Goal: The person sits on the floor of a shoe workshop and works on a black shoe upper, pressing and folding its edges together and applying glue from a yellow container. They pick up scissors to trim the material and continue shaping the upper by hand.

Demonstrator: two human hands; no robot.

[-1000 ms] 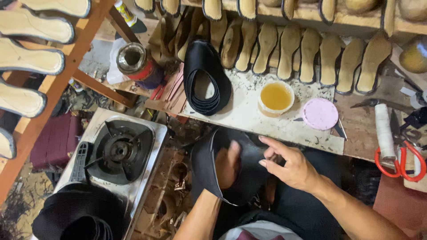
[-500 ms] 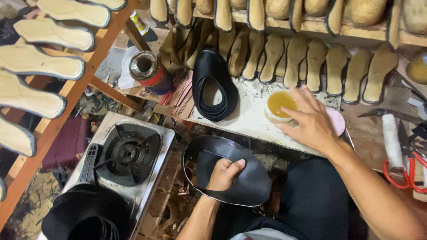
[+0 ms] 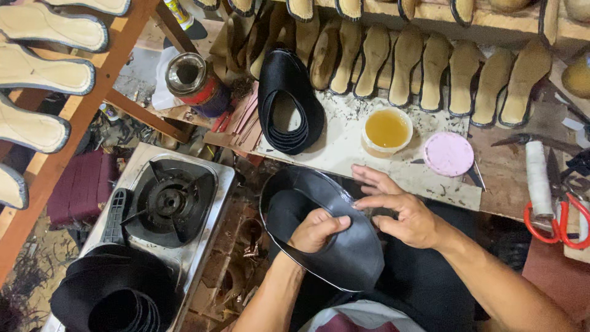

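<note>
**Closely worked: two hands on a black shoe upper**

Right now the left hand [image 3: 316, 229] is reaching up inside the black shoe upper [image 3: 344, 246], its fingers curled and its thumb clamping the cut-out edge from the inside. The right hand [image 3: 402, 212] is resting on the outer side, fingers spread and pressing the sheet's rim without closing round it. The upper is lying in the person's lap, just below the near edge of the counter [image 3: 344, 154].

The piece is bending in a smooth curve under the fingers, so it is probably light, soft and pliable, with a slightly slick face; holding it by the rim, thumb inside and fingers outside, looks the surest grip.

Beyond the hands, a cup of yellow glue [image 3: 386, 129] and a pink lid [image 3: 448, 154] are sitting on the counter, with a stack of black uppers [image 3: 290, 101] towards its left end. Rows of tan insoles [image 3: 430, 61] are leaning along the far edge. Red-handled scissors [image 3: 556, 215] are lying at the right end, and a gas stove [image 3: 169, 200] is standing low on the left.
</note>
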